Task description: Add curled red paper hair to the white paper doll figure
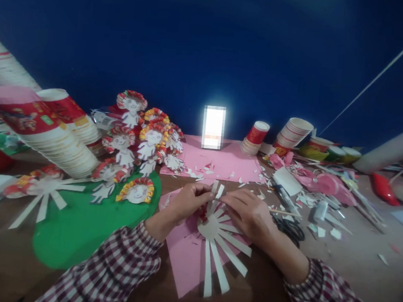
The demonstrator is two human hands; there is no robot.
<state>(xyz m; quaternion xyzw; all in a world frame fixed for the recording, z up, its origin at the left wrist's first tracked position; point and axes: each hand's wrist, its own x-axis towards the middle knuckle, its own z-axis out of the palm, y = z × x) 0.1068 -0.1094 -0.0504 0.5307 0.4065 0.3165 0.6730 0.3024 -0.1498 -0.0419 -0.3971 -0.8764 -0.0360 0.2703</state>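
A paper cup cut into white strips that fan out like rays (219,244) lies on a pink paper sheet (185,257) in front of me. My left hand (188,201) pinches one of the upper strips, fingers closed on it. My right hand (247,211) is closed on the neighbouring strips beside it. Both sleeves are checked red and white.
Finished paper-cup dolls (142,139) stand on a green paper disc (82,227) at left, beside stacks of red and white cups (58,131). Another fanned cup (43,189) lies left. Black scissors (290,227), scraps, a marker and more cups (293,131) lie right. A bright phone (213,127) stands at the back.
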